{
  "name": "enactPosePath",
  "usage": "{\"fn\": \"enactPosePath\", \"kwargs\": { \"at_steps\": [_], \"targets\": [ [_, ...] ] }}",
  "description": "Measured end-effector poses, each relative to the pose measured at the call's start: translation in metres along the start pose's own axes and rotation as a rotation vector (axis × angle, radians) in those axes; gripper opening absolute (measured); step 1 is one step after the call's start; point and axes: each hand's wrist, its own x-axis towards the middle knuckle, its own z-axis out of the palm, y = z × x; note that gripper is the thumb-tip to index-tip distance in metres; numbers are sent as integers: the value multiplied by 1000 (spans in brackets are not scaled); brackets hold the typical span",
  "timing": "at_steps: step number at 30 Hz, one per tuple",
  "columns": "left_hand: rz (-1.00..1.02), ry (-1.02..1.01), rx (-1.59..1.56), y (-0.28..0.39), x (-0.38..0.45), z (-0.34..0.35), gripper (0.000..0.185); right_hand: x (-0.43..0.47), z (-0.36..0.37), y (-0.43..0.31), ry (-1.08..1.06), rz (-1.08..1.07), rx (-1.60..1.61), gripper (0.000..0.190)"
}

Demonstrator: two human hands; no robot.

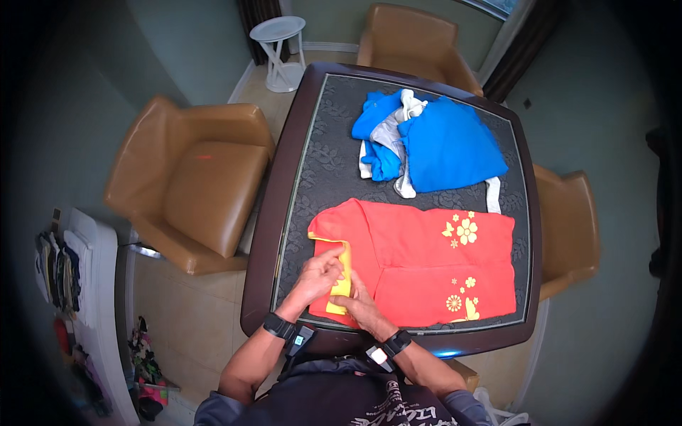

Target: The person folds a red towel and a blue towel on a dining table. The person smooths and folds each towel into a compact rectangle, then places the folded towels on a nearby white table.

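A red garment [410, 250] lies spread on the table before me, with yellow flower and butterfly prints near its right end. A yellow inner band [344, 266] shows along its left end. My left hand [321, 274] rests on this band, index finger stretched along it and the other fingers curled. My right hand [362, 308] has its thumb over the band's lower part and its fingers against the red cloth beside it, pinching the edge. Part of the band is hidden under both hands.
A blue cloth pile [453, 146] with white and grey pieces lies on the table's far part. The dark table [266, 239] has a raised brown rim. Tan armchairs [213, 186] stand around it. Back left is a white side table [278, 29]; a rack of clothes [64, 266] stands left.
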Motion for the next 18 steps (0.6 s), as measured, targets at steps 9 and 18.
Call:
{"fn": "enactPosePath", "kwargs": {
  "at_steps": [9,18],
  "targets": [
    [362,334,615,-5,48,-31,48,-14,-11,16,420,-3,-42,14],
    [697,-28,1056,20,100,-50,31,-35,-17,19,374,157,-238,16]
  ]
}}
